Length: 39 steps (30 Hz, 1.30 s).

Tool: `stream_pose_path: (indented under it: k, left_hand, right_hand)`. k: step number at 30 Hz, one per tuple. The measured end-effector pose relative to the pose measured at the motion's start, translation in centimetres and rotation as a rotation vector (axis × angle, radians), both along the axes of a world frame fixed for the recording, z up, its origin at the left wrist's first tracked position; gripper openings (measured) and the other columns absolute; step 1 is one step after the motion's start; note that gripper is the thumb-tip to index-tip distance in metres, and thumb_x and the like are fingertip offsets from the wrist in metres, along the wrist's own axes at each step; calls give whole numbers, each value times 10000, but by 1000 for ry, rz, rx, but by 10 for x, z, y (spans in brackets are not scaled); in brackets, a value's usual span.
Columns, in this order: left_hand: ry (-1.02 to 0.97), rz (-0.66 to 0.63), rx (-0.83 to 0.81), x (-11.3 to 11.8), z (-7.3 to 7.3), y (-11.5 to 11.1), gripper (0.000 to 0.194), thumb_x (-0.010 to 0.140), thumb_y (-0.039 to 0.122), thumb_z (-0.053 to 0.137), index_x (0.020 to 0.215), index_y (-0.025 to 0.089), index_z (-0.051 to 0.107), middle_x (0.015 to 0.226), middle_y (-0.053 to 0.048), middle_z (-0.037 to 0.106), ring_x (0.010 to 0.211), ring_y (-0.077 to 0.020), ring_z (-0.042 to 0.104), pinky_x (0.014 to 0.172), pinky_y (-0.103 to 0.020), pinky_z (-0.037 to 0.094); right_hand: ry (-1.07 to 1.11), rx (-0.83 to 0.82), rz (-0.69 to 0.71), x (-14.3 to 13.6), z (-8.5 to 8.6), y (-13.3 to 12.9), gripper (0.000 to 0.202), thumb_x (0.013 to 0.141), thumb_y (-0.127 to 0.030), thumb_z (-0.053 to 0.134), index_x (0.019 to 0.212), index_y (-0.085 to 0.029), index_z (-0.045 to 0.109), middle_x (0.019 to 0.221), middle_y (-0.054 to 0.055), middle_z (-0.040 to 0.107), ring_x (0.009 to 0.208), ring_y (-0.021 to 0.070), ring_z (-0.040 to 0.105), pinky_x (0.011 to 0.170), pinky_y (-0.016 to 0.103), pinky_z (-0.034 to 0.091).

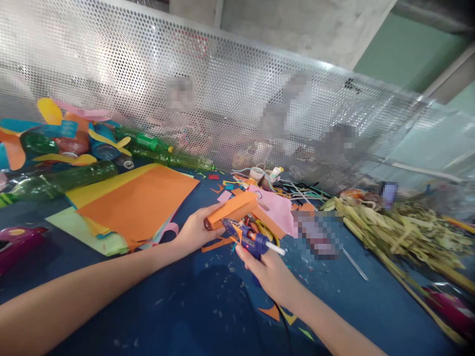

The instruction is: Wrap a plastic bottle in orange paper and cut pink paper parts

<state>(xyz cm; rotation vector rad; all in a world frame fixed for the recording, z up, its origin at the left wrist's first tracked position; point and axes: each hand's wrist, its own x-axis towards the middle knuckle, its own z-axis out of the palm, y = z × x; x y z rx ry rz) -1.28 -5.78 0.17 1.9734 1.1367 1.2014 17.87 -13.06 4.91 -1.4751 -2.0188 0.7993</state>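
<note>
My left hand (196, 230) is closed around a small bottle wrapped in orange paper (233, 207). Its dark base shows at the near left end and a clear neck at the far right end. In my right hand (274, 274) is a blue hot glue gun (252, 242), gripped by its handle, with a white glue stick (275, 248) poking out of its back. The gun's front end is beside the orange wrapping; I cannot tell whether its nozzle touches it. A dark cord hangs below my right hand.
Coloured paper sheets (144, 202) are stacked at left, with green plastic bottles (67, 180) behind. Paper scraps, pink paper (276, 210) and string lie ahead. Dried husks (401, 232) spread at right. A perforated metal panel (230, 99) borders the blue table (178, 316); people are visible behind it.
</note>
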Motion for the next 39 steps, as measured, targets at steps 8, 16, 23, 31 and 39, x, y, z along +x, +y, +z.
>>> stream_pose_path:
  k: [8, 16, 23, 31, 39]
  left_hand:
    - [-95, -45, -61, 1, -4, 1, 630, 700, 265, 657, 1297, 217, 462, 1271, -70, 556, 1058, -224, 592, 890, -339, 502]
    - [-128, -29, -122, 2, -2, -1, 614, 700, 301, 659, 1280, 211, 484, 1232, -72, 586, 973, -231, 633, 790, -338, 559]
    - [-78, -16, -66, 1, 0, -2, 591, 715, 289, 651, 1279, 227, 484, 1288, -53, 548, 1088, -222, 577, 903, -338, 499]
    - [-39, 4, -36, 0, 1, -2, 584, 711, 288, 649, 1272, 238, 494, 1266, -47, 566, 1089, -228, 577, 916, -356, 482]
    - [-8, 13, -23, 0, 2, -2, 583, 713, 289, 652, 1272, 239, 494, 1249, -45, 577, 1088, -225, 577, 925, -346, 472]
  right_hand:
    - [26, -14, -87, 15, 3, 17, 389, 862, -543, 391, 696, -195, 447, 580, -23, 469, 561, 130, 489, 549, 259, 391]
    - [101, 84, -139, 30, 13, 33, 370, 829, -527, 448, 674, -195, 502, 514, -21, 503, 501, 138, 483, 537, 274, 404]
    - [124, 58, -199, 46, 11, 45, 469, 830, -555, 433, 540, -187, 456, 504, -6, 493, 499, 125, 463, 544, 271, 374]
    - [127, 32, -232, 54, 11, 53, 533, 784, -662, 418, 520, -199, 437, 491, -5, 471, 492, 141, 476, 524, 271, 362]
    - [123, 77, -224, 53, 12, 53, 494, 807, -620, 423, 548, -201, 455, 510, -8, 487, 512, 144, 482, 558, 279, 375]
